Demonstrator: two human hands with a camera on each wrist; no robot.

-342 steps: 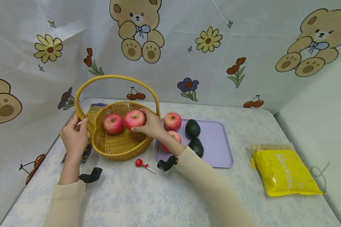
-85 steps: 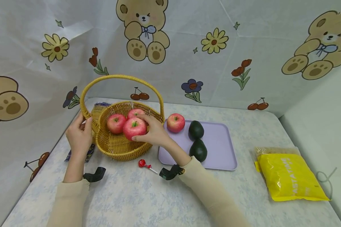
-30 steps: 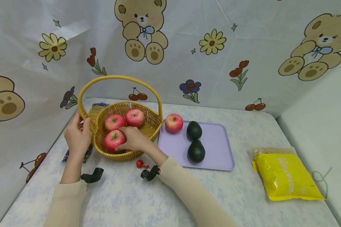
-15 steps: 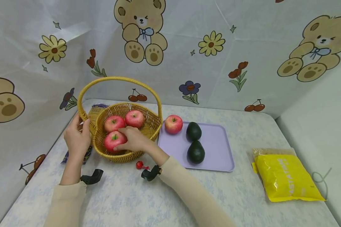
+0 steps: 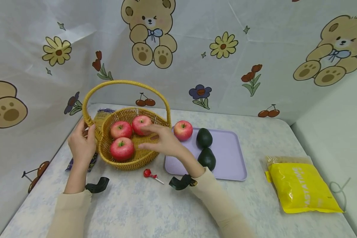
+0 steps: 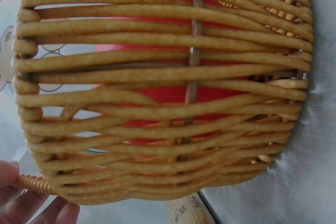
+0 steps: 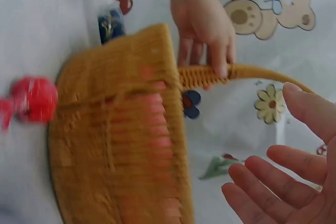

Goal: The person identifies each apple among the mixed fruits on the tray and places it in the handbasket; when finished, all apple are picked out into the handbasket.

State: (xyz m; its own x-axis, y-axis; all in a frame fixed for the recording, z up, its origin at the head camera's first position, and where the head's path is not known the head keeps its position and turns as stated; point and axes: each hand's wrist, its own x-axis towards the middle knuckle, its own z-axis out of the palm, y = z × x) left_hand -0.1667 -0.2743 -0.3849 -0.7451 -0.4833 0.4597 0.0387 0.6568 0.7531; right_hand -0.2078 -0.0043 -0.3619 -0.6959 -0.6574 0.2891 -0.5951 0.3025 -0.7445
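Note:
A yellow wicker basket (image 5: 131,163) with a tall arched handle stands left of centre. My left hand (image 5: 82,143) grips the base of that handle on its left side. Three red apples lie inside: a front apple (image 5: 122,148), a left apple (image 5: 121,129) and a back apple (image 5: 141,124). Over the basket's right part hovers my right hand (image 5: 165,140), fingers spread and holding nothing. In the right wrist view those fingers (image 7: 273,192) are clearly parted, apart from the basket. Another apple (image 5: 182,130) rests at the left back corner of the lilac tray (image 5: 229,155).
Two dark green avocados, one behind (image 5: 204,138) and one in front (image 5: 207,159), lie on the tray. A red lollipop (image 5: 147,173) lies before the basket. A yellow pasta bag (image 5: 303,186) sits at the right. Another packet (image 5: 102,115) is partly hidden behind the basket.
Over the last seconds my right hand set an apple down in the basket's front left, let go of it and drew back rightward. The left hand kept its grip on the handle.

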